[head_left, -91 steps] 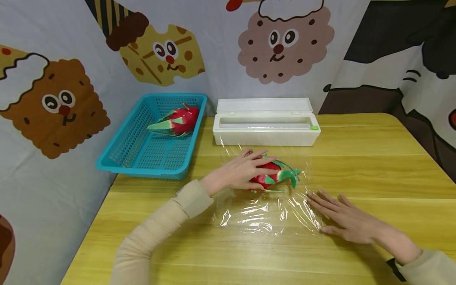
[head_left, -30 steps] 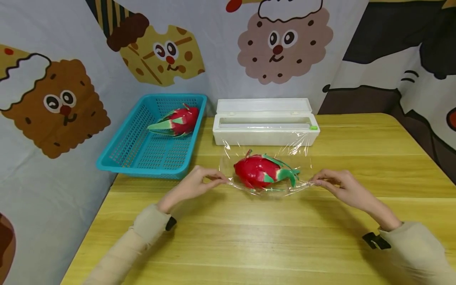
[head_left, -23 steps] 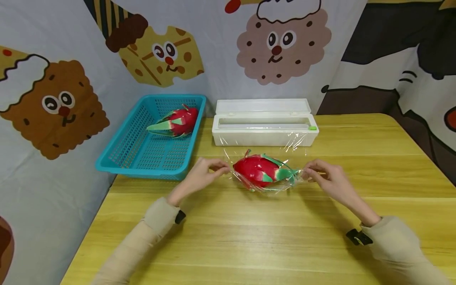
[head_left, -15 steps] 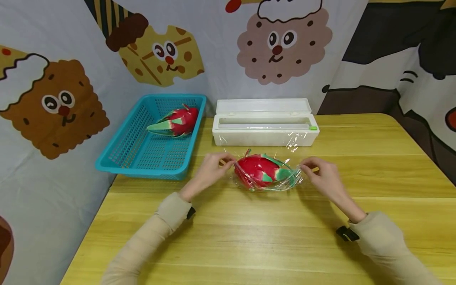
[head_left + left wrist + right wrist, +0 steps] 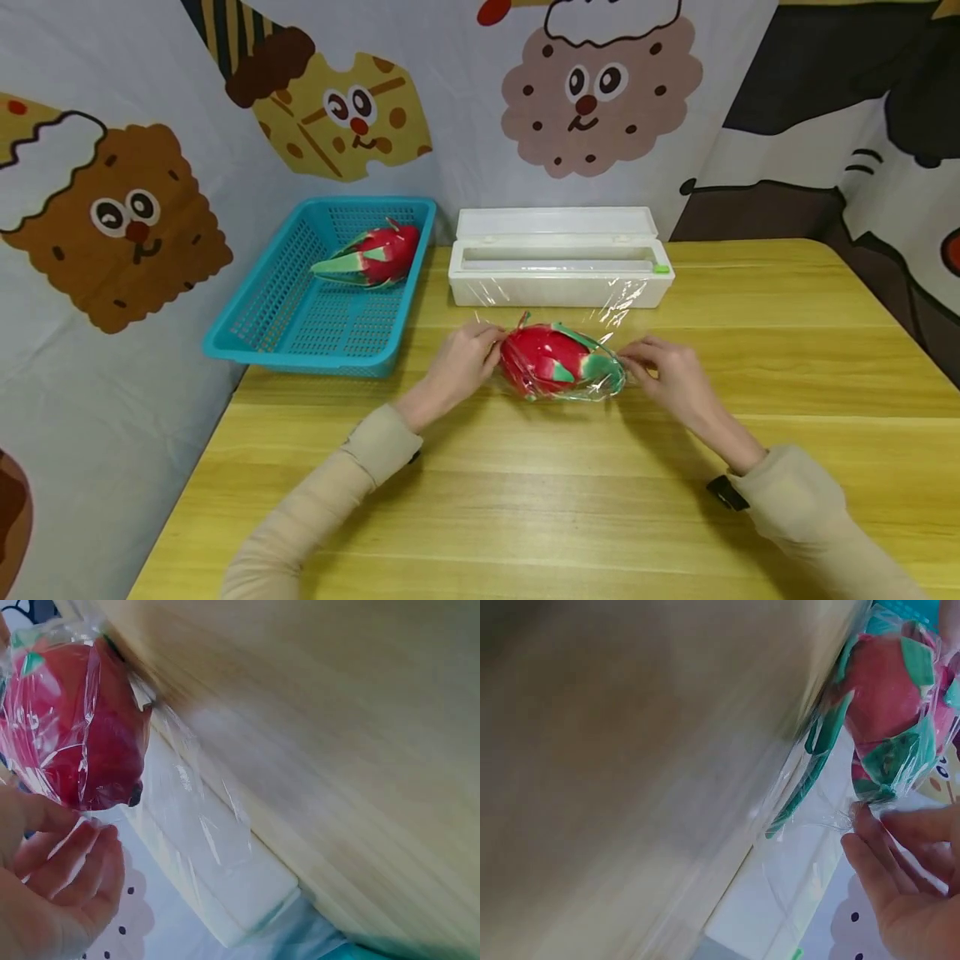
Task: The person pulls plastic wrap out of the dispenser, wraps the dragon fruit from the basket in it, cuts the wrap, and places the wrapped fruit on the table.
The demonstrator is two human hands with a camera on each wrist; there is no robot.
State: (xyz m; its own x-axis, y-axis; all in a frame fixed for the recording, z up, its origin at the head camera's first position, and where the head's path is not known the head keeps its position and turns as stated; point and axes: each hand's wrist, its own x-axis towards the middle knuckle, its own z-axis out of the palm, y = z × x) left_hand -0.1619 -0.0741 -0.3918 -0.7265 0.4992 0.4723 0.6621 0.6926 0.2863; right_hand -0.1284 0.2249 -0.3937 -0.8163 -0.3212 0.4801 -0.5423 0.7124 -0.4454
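A red dragon fruit (image 5: 536,354) with green scales lies on the table, its near side covered by clear plastic wrap (image 5: 592,387). My left hand (image 5: 463,367) pinches the wrap at the fruit's rounded left end; in the left wrist view the thumb and fingers meet just under the red skin (image 5: 82,735). At the green-tipped right end, my right hand (image 5: 671,379) pinches the other side of the film, as the right wrist view also shows beside the green scales (image 5: 892,761). Behind the fruit, loose film stretches back toward the white wrap box (image 5: 562,290).
Behind the fruit the box stands with its lid (image 5: 555,222) up and a small green slider (image 5: 661,269) at its right end. A blue basket (image 5: 300,362) at the back left holds another dragon fruit (image 5: 386,254). A printed cloth (image 5: 465,125) hangs behind the table.
Earlier my left hand lay on the fruit and my right lay beside the flat film. Since then both hands have lifted the film's near edge over the fruit and drawn inward to its ends.
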